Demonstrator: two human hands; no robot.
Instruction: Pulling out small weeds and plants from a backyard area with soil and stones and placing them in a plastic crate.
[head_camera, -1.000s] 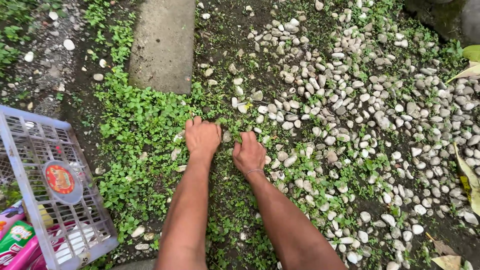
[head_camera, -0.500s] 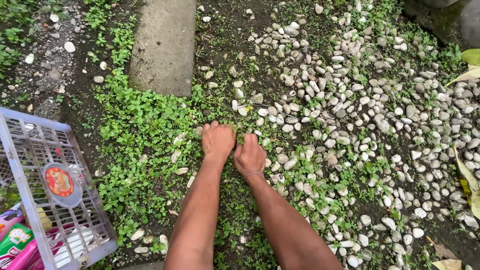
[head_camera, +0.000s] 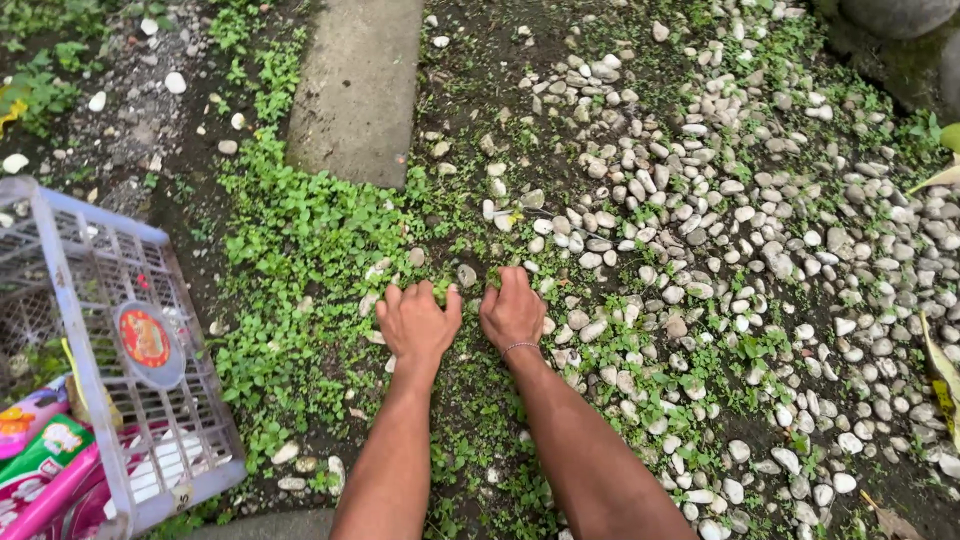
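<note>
Both my hands rest on the ground in a patch of low green weeds (head_camera: 300, 250) where it meets a bed of pale pebbles (head_camera: 700, 230). My left hand (head_camera: 418, 322) has its fingers curled down into the weeds, knuckles up. Right beside it, almost touching, my right hand (head_camera: 512, 310) is curled the same way into weeds at the edge of the pebbles; a thin bracelet circles its wrist. The fingertips of both hands are hidden in the greenery.
A pale lilac plastic crate (head_camera: 70, 260) with a round red sticker lies at the left, with colourful packets (head_camera: 40, 460) beside it. A flat concrete slab (head_camera: 358, 85) lies ahead. Yellow leaves (head_camera: 940, 370) sit at the right edge, and a dark stone (head_camera: 900, 15) at the top right.
My hands have drawn closer together and shifted a little to the right. The fingers, spread flat a second ago, are now curled into the weeds.
</note>
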